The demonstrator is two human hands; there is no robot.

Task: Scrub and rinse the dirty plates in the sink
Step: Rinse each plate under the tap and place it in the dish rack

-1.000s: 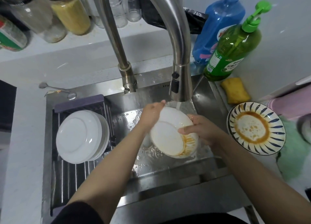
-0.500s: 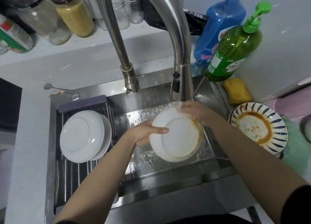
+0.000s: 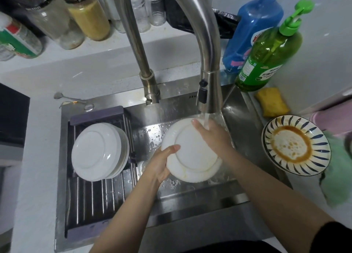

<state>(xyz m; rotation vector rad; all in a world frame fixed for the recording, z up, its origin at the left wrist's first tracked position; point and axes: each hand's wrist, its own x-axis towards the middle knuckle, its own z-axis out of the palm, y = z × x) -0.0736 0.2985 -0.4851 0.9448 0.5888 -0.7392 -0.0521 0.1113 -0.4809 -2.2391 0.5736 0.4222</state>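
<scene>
Left hand (image 3: 162,162) grips the lower-left rim of the white plate (image 3: 192,153), thumb over the upturned underside and fingers curled beneath; right hand (image 3: 211,136) lies flat and open on the upper-right part of the same plate, fingertips near its far rim, holding nothing else. The plate, at centre frame, is held tilted above the sink (image 3: 240,131) floor with its base ring facing the camera; a faint yellowish film shows along its lower edge. The stream from the faucet (image 3: 207,85) falls on the right hand and the upper rim of the plate. Judged step: rinsing and hand-rubbing the underside. To do it well, the left hand would turn the plate by its rim so each sector passes under the stream, while the right palm sweeps outward from base ring to rim, finishing on the stained lower edge; a wet glazed rim is probably slippery, so the grip should stay firm and the plate low over the basin. At left of frame, a stack of white plates (image 3: 99,151) rests upside down on the drying rack (image 3: 95,199). At right of frame, a striped bowl (image 3: 296,145) with brown residue sits on the bench (image 3: 38,176) edge, seemingly not yet washed, near a yellow sponge (image 3: 271,104) and a green soap bottle (image 3: 270,56).
</scene>
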